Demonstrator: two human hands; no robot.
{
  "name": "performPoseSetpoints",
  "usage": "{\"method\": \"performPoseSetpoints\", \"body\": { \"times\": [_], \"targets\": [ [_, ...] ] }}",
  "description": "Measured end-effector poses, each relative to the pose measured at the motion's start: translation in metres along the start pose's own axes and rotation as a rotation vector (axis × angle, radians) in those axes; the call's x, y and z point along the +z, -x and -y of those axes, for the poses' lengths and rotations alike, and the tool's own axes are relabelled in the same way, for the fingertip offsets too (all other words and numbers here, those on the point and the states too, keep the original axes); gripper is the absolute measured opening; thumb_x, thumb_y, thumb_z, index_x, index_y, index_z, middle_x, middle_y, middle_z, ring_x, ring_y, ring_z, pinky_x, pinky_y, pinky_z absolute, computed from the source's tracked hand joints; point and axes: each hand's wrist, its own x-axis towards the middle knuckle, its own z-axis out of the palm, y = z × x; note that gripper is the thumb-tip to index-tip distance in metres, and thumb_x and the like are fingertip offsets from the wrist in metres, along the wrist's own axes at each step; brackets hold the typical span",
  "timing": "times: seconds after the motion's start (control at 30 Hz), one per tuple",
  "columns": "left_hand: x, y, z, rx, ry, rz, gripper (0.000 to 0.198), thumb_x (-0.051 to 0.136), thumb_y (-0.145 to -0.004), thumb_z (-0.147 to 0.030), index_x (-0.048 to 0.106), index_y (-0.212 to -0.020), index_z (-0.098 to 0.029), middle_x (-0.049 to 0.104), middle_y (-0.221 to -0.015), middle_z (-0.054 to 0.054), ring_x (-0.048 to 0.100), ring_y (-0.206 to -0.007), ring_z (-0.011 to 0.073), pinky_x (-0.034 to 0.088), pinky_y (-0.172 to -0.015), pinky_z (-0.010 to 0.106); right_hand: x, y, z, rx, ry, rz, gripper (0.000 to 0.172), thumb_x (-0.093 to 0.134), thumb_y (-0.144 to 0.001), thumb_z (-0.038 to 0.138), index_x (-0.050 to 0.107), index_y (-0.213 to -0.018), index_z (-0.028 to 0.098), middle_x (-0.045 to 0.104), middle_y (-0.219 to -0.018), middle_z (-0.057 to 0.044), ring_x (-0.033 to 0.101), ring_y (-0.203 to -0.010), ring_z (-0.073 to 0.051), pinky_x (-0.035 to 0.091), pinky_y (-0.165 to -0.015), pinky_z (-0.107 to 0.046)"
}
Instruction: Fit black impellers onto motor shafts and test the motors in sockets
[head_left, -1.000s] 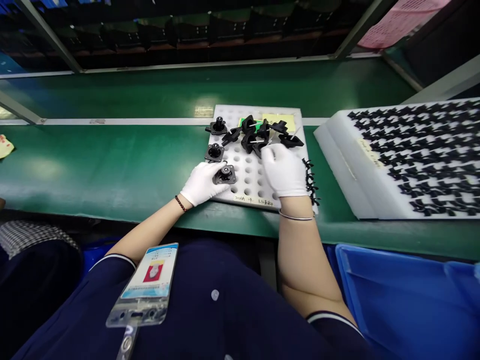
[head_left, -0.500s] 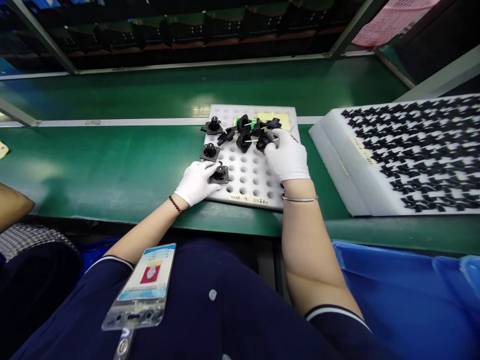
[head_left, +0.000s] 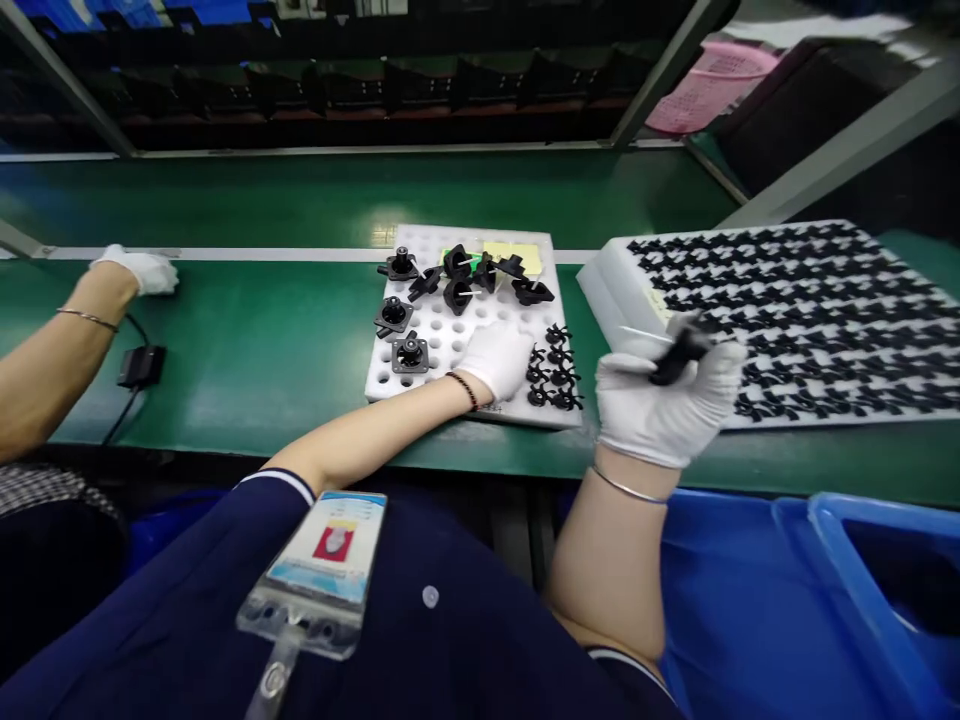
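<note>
badge (head_left: 328,560) print too small; nothing legible

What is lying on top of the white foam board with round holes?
Three square-based black parts, a pile of black parts, small fan-shaped pieces and a yellow label. The left hand hides some holes.

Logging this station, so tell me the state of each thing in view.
Right hand: closed on a black part.
Left hand: resting on the perforated foam tray, grip unclear.
Three flanged parts: seated upright in holes.
Loose black parts: heaped, tipped over.
Large foam tray: filled with black pieces.
</note>
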Motion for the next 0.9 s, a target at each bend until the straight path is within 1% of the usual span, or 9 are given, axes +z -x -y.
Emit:
{"method": "performPoseSetpoints", "body": {
  "times": [0.07,0.13,0.2,0.3,0.37,0.47,0.6,0.73,0.9],
  "targets": [
    [0.002,-0.010,0.000,-0.027,0.012,0.010,0.030,0.056,-0.100,-0.013,0.078,-0.117,-0.001,0.073,-0.121,0.026,0.070,-0.108,0.0357,0.057,-0.096,0.047,0.003,0.014,0.004,0.049,-0.245,-0.177,0.020,0.063,-0.097,0.021,0.077,-0.105,0.034,0.069,-0.082,0.002,0.064,-0.059,-0.013,0.059,-0.043,-0.021],
    [0.004,-0.010,0.001,-0.028,0.021,0.012,0.028,0.057,-0.100,-0.015,0.079,-0.113,-0.001,0.073,-0.118,0.026,0.071,-0.107,0.0354,0.057,-0.094,0.045,0.005,0.026,0.009,0.057,-0.210,-0.311,0.025,0.055,-0.104,0.026,0.078,-0.110,0.034,0.070,-0.085,0.000,0.068,-0.063,-0.014,0.058,-0.043,-0.020],
    [0.006,-0.006,0.003,-0.010,0.020,-0.005,0.030,0.054,-0.102,-0.015,0.079,-0.112,-0.003,0.073,-0.118,0.024,0.070,-0.109,0.0352,0.055,-0.096,0.044,0.003,0.030,0.012,0.000,0.249,-0.278,0.043,0.035,-0.112,0.041,0.078,-0.111,0.034,0.073,-0.098,-0.002,0.075,-0.082,-0.017,0.060,-0.051,-0.022],
    [0.011,-0.004,0.006,0.019,0.013,-0.028,0.034,0.047,-0.103,-0.013,0.077,-0.117,-0.006,0.072,-0.124,0.023,0.068,-0.114,0.0347,0.054,-0.098,0.044,-0.009,0.021,0.009,-0.119,0.864,-0.016,0.069,0.015,-0.106,0.065,0.076,-0.111,0.035,0.074,-0.108,-0.008,0.073,-0.094,-0.023,0.057,-0.053,-0.033],
    [0.014,-0.007,0.008,0.027,0.022,-0.025,0.033,0.046,-0.102,-0.013,0.076,-0.116,-0.006,0.070,-0.126,0.023,0.067,-0.114,0.0342,0.053,-0.100,0.046,-0.019,0.010,0.004,-0.106,0.704,0.063,0.060,0.034,-0.096,0.076,0.076,-0.102,0.034,0.073,-0.100,-0.009,0.067,-0.078,-0.022,0.050,-0.046,-0.034],
    [0.017,-0.012,0.010,0.011,0.155,-0.091,0.023,0.050,-0.098,-0.011,0.073,-0.102,-0.010,0.070,-0.126,0.022,0.066,-0.116,0.0326,0.052,-0.107,0.048,-0.029,-0.002,-0.002,0.000,0.233,0.061,0.040,0.061,-0.084,0.064,0.075,-0.095,0.029,0.072,-0.098,-0.005,0.058,-0.067,-0.014,0.043,-0.045,-0.024],
    [0.010,0.001,0.016,-0.058,0.783,-0.347,0.009,0.059,-0.097,-0.016,0.058,-0.089,-0.019,0.072,-0.118,0.013,0.067,-0.119,0.0265,0.051,-0.115,0.050,-0.033,0.001,-0.007,-0.011,0.088,0.014,0.029,0.062,-0.088,0.048,0.078,-0.102,0.028,0.074,-0.115,-0.005,0.070,-0.096,-0.018,0.054,-0.061,-0.025],
    [-0.006,0.038,0.026,-0.234,1.614,-0.308,0.018,0.059,-0.104,-0.032,0.046,-0.097,-0.021,0.072,-0.106,0.007,0.075,-0.104,0.0217,0.061,-0.101,0.048,-0.030,0.007,-0.017,0.001,0.071,-0.032,0.031,0.059,-0.092,0.047,0.079,-0.105,0.028,0.073,-0.121,-0.004,0.071,-0.111,-0.021,0.061,-0.073,-0.030],
    [-0.016,0.074,0.030,-0.464,1.899,-0.313,0.001,0.051,-0.107,-0.021,0.051,-0.106,-0.021,0.075,-0.111,0.010,0.077,-0.110,0.0224,0.060,-0.108,0.047,-0.021,0.015,-0.032,0.107,0.070,0.059,0.048,0.060,-0.092,0.071,0.078,-0.105,0.029,0.073,-0.118,-0.006,0.071,-0.108,-0.020,0.060,-0.069,-0.027]
  ]
}}
